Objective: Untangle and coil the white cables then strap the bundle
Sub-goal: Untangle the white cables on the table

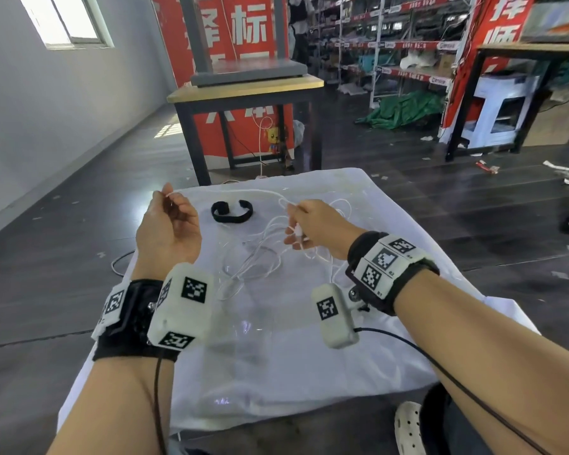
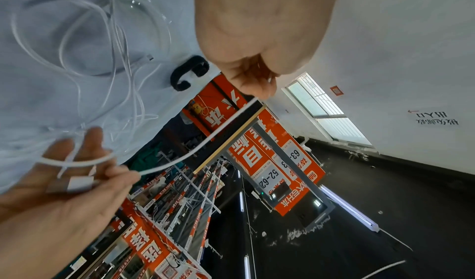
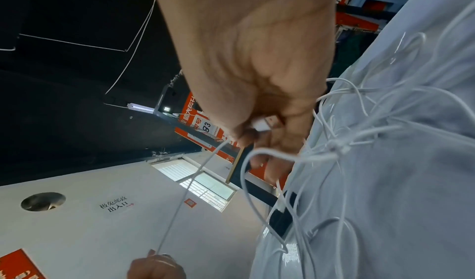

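Note:
Thin white cables (image 1: 260,247) lie in loose tangled loops on the white-covered table (image 1: 276,372). My left hand (image 1: 169,221) is raised over the table's far left corner and pinches one white cable strand (image 2: 218,133) between thumb and fingertips. That strand runs across to my right hand (image 1: 312,224), which grips the cable near its white USB plug (image 3: 264,124), with a loop passing round its fingers. The black strap (image 1: 232,211), curled into an open C, lies on the cloth between my hands, toward the far edge. Tangled cables (image 3: 359,141) hang below my right hand.
A wood-topped table with black legs (image 1: 247,90) stands just beyond the work table. Store shelves (image 1: 391,44) and red banners fill the back. Dark floor with scattered litter surrounds the table. A white shoe (image 1: 407,428) shows at the lower right.

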### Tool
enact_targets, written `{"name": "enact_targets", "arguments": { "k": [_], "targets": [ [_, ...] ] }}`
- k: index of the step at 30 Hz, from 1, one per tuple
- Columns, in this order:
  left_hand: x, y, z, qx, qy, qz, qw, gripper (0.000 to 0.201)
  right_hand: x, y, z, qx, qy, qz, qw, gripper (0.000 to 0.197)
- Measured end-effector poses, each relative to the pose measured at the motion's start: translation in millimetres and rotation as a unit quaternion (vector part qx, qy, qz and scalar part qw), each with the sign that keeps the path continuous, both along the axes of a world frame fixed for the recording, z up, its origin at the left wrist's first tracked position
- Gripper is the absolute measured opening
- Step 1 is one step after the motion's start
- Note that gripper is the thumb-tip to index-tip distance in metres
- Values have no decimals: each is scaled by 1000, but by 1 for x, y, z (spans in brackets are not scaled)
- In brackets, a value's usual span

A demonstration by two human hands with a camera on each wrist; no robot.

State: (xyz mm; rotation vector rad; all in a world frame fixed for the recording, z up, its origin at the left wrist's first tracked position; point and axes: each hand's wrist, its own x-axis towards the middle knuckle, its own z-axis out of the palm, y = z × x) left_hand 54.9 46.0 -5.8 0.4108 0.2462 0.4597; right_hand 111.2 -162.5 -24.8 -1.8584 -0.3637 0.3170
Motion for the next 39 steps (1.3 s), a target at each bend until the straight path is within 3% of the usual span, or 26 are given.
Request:
{"name": "enact_targets", "arguments": {
  "k": [2, 5, 7, 8, 9, 11, 13, 15, 17, 20, 21, 23, 26, 31, 35, 37, 39],
  "targets": [
    [1, 3, -5, -10, 41, 18, 999, 26, 1, 1, 3, 24, -31, -29, 999, 31],
    [3, 4, -12, 37, 100, 30, 994, 27, 3, -2, 6, -39, -134, -70, 988, 31],
    [2, 3, -14, 152, 152, -5, 977, 35, 3, -5, 7, -3, -106, -64, 992, 32],
    [0, 1, -14, 240, 185, -40, 952, 43, 1, -7, 8, 25, -79, -52, 995, 30],
    [-2, -3, -13, 344, 222, -77, 909, 52, -1, -8, 9, 47, -54, -38, 997, 28],
    [-7, -14, -9, 551, 267, -103, 784, 60, -4, -12, 9, 66, -14, -16, 998, 26],
    [-8, -25, -6, 707, 229, -19, 669, 46, -8, -14, 11, 89, 26, 11, 996, 25],
    [-7, -37, -4, 792, 136, 64, 592, 23, -11, -15, 12, 136, 96, 46, 985, 21],
    [-3, -45, -7, 832, 57, 87, 544, 26, -14, -15, 14, 183, 168, 80, 965, 18],
    [0, -54, -7, 809, 32, 140, 569, 39, -17, -17, 14, 197, 218, 113, 949, 19],
    [1, -55, -6, 809, 32, 156, 566, 43, -18, -19, 13, 204, 225, 121, 945, 20],
    [5, -53, -5, 833, 36, 142, 533, 44, -19, -22, 10, 225, 237, 145, 934, 24],
    [11, -52, -14, 877, 31, 70, 474, 28, -19, -27, 7, 291, 270, 172, 902, 33],
    [15, -63, -27, 900, 104, -11, 422, 9, -14, -36, 7, 495, 322, 165, 790, 34],
    [17, -61, -34, 889, 134, -96, 427, 7, -3, -52, 3, 657, 319, 94, 677, 29],
    [14, -60, -36, 892, 122, -109, 421, 7, 6, -57, 0, 696, 310, 5, 648, 29],
    [11, -59, -34, 900, 125, -119, 401, 7, 14, -61, -4, 704, 278, -85, 648, 30]
  ]
}}
